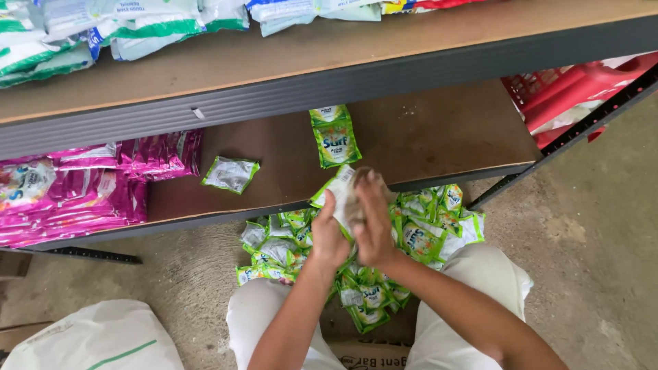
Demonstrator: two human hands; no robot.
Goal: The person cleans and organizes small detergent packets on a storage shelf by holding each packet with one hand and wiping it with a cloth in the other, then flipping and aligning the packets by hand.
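My left hand [327, 236] and my right hand [373, 223] meet in front of me, both closed on a small stack of green-and-white sachets [340, 192], blurred by motion. Below the hands a heap of the same green sachets [418, 229] lies on the concrete floor between my knees. On the lower shelf board [439, 137] just beyond the hands rests a short pile of green sachets [334, 137]. Farther left lies a single green sachet [231, 173], back side up.
Pink sachets [75, 192] are stacked at the shelf's left end. The upper shelf [288, 55] holds green-and-white and blue packets. A red plastic basket [569, 89] sits at the right. A white sack [96, 339] and a cardboard box [373, 353] are close to me.
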